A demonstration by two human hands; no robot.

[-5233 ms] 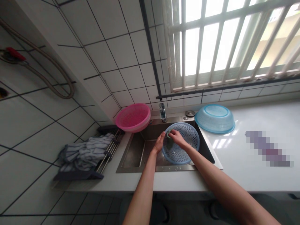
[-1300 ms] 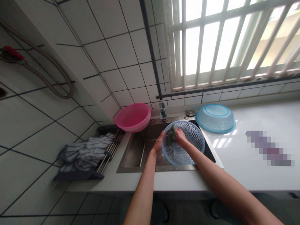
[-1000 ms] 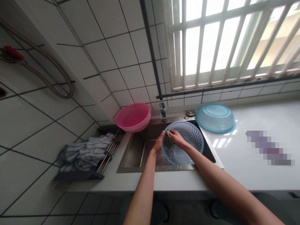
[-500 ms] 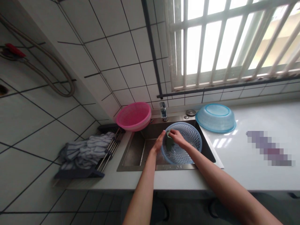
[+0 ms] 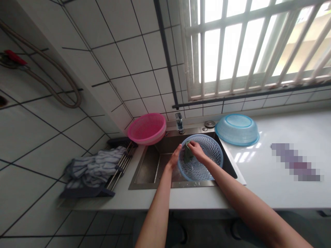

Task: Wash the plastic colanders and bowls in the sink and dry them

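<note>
A light-blue plastic colander (image 5: pixel 207 168) sits tilted in the sink, its open side facing me. At its left rim, my left hand (image 5: pixel 175 158) grips the edge, with the thumb up and the fingers partly hidden behind the wall. My right hand (image 5: pixel 196 150) reaches inside the colander, closed on a green cloth (image 5: pixel 188 156). The cloth hangs bunched against the inner left wall, just across from my left hand.
The steel sink (image 5: pixel 147 168) has a faucet (image 5: pixel 179 122) behind it. A pink basket (image 5: pixel 147 129) stands at the back left corner, and an upturned blue basin (image 5: pixel 238 131) at the right. Striped cloth (image 5: pixel 100 163) lies on a rack at left. A blurred-out object (image 5: pixel 294 162) lies on the right counter.
The green cloth has become more crumpled and has shifted slightly right along the colander's inner wall, with my right hand still on it. My left hand stays at the rim.
</note>
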